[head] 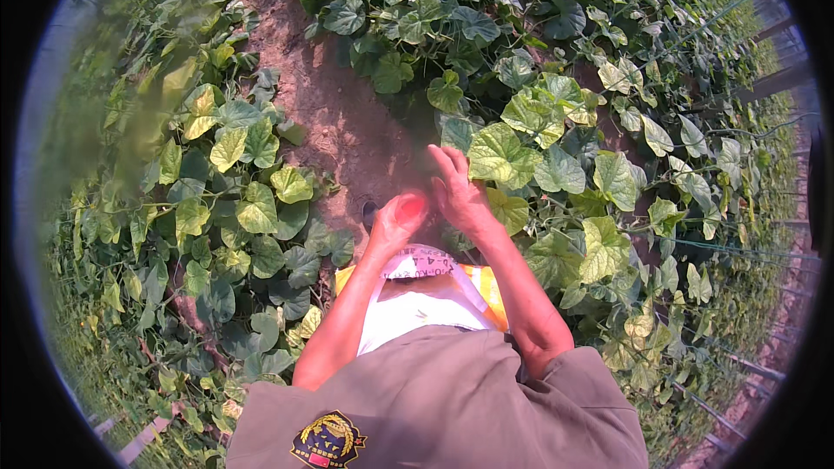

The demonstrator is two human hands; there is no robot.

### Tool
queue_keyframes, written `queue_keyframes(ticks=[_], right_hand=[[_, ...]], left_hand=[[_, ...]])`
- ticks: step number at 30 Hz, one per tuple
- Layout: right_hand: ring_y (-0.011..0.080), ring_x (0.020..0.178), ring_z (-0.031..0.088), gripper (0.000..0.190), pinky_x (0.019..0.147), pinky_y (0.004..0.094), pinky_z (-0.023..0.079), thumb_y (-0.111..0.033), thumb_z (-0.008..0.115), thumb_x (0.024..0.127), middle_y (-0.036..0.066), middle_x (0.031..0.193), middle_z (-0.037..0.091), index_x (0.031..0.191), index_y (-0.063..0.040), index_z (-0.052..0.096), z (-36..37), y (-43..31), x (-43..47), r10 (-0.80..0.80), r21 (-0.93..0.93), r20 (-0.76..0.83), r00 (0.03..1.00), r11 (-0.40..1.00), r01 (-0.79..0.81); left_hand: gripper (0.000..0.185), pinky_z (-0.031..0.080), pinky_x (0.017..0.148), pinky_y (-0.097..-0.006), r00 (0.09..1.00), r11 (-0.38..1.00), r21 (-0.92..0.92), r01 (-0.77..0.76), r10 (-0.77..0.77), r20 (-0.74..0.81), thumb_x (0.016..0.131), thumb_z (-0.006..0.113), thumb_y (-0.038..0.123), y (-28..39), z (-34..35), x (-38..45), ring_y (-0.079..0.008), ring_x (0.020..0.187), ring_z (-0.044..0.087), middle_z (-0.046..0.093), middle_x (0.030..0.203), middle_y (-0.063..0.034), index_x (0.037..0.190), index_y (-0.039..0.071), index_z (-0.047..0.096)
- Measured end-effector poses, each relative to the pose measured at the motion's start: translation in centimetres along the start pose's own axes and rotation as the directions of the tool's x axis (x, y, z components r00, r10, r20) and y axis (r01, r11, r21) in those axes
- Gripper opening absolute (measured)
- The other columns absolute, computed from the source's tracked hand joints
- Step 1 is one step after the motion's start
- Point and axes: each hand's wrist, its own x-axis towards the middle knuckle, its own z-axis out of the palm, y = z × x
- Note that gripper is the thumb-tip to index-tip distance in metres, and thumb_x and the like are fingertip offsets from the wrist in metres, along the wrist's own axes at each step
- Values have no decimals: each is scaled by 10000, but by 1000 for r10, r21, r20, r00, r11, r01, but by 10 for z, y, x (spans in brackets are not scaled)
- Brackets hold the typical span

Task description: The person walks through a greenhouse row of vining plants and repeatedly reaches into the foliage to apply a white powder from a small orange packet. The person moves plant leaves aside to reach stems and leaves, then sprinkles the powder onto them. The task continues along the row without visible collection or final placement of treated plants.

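My left hand (401,216) is in front of my waist, over the dirt path. A bright red blur covers its fingertips, so I cannot make out whether anything is in them. Beside it, slightly farther forward, my right hand (459,195) has its fingers extended and appears to hold nothing. A broad light-green vine leaf (503,155) lies right by that hand, and I cannot tell whether they touch. Below both hands, a white and yellow bag (490,290) with printed writing hangs at my waist, a white pouch-like opening showing on top.
Leafy vines, seemingly cucumber, crowd the left (257,208) and right (603,247) sides. Between them runs a bare dirt path (339,117). Thin green strings (710,244) cross the right-hand plants. A dark shoe tip (369,212) shows beside my left hand.
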Motion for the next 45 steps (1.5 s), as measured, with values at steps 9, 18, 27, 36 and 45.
queue_keyframes(ticks=[9, 18, 27, 36, 45], right_hand=[[403, 1394, 527, 555, 1143, 453, 458, 70, 515, 946, 227, 1469, 553, 1496, -2, 508, -75, 57, -20, 342, -237, -478, 809, 837, -493], [224, 1115, 687, 308, 991, 355, 541, -7, 591, 1028, 132, 1236, 706, 1332, 17, 640, -68, 96, -59, 595, 153, -495, 634, 777, -610], [375, 1277, 650, 308, 1085, 449, 523, -138, 635, 1048, 175, 1335, 699, 1335, -35, 680, 25, 201, -120, 399, -312, -30, 917, 867, -388], [443, 1343, 593, 243, 1109, 626, 520, -248, 590, 1102, 145, 1425, 637, 1260, -70, 640, 94, 319, -70, 812, 895, 436, 387, -435, -95], [367, 1085, 676, 128, 1021, 583, 530, -122, 715, 989, 100, 1132, 767, 1096, -57, 742, 83, 336, -62, 891, 891, 295, 346, -387, 237]], left_hand=[[386, 551, 1005, -339, 997, 995, -72, 72, -73, -11, 916, 856, 108, 17, -55, 19, -172, 1100, 698, 744, 1199, -90, 1259, 11, 710], [383, 551, 1003, -367, 992, 981, -146, 129, -129, 10, 918, 845, 129, 16, -69, 17, -257, 1126, 717, 742, 1224, -144, 1252, -5, 712], [342, 545, 983, -353, 986, 977, -141, 162, -165, -11, 917, 843, 117, 41, -70, -9, -233, 1087, 705, 736, 1195, -125, 1211, -4, 717], [344, 548, 961, -405, 989, 993, -17, 117, -118, -84, 933, 838, 192, 54, -82, -30, -316, 1051, 703, 737, 1137, -150, 1184, -7, 713], [342, 553, 964, -411, 975, 982, -57, 182, -188, -115, 897, 857, 146, 33, -89, -37, -318, 1062, 706, 740, 1138, -145, 1170, -5, 717]])
